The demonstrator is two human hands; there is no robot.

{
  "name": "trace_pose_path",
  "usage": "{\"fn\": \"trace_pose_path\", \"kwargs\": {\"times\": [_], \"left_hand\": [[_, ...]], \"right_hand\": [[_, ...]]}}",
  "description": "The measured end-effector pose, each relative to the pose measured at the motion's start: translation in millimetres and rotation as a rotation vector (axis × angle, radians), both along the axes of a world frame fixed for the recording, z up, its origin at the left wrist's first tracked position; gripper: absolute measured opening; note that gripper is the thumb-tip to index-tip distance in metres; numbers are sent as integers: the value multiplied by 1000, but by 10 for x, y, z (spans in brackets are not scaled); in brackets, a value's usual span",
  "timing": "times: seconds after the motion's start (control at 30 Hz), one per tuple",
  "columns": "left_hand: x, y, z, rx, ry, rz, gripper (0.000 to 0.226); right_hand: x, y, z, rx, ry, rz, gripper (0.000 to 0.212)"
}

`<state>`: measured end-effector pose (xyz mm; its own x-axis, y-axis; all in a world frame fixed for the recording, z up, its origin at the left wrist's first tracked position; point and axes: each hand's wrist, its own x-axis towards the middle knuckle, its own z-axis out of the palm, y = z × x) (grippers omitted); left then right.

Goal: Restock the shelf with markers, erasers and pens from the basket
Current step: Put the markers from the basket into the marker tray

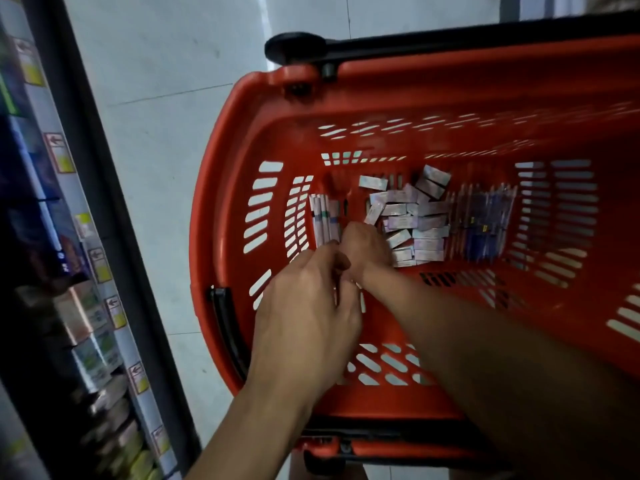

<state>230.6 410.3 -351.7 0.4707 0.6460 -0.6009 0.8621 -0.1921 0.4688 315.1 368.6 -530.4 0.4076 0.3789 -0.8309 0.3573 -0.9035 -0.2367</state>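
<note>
Both my hands reach into a red plastic basket [221, 174]. On its floor at the left lie several white markers [323, 220] side by side. A heap of small pale eraser boxes [412, 220] fills the middle, and a row of blue pens [485, 223] lies to the right. My left hand [304, 317] has its fingers curled around the near ends of some markers. My right hand [363, 249] is just beyond it, fingers bent down onto the markers' near ends, beside the eraser boxes. What its fingertips hold is hidden.
A shelf [86, 289] runs down the left edge, with packed goods and yellow-and-red price labels on its rails. Grey floor tiles [156, 133] lie between shelf and basket. The basket's black handle [450, 43] crosses the far rim.
</note>
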Motion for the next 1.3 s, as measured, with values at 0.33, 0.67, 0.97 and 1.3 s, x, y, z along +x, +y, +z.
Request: {"fn": "trace_pose_path", "kwargs": {"times": [0.33,0.67,0.97,1.3], "left_hand": [[101,29,-196,-127,37,277,20],[81,43,-285,-99,-95,471,30],[30,-28,-332,-151,-130,494,25],[83,0,-308,-52,-72,433,27]], "right_hand": [[201,-430,1233,509,423,-113,21],[209,-236,99,93,33,33,21],[-88,-180,-275,-73,-159,7,22],[151,-341,943,368,205,-20,30]]}}
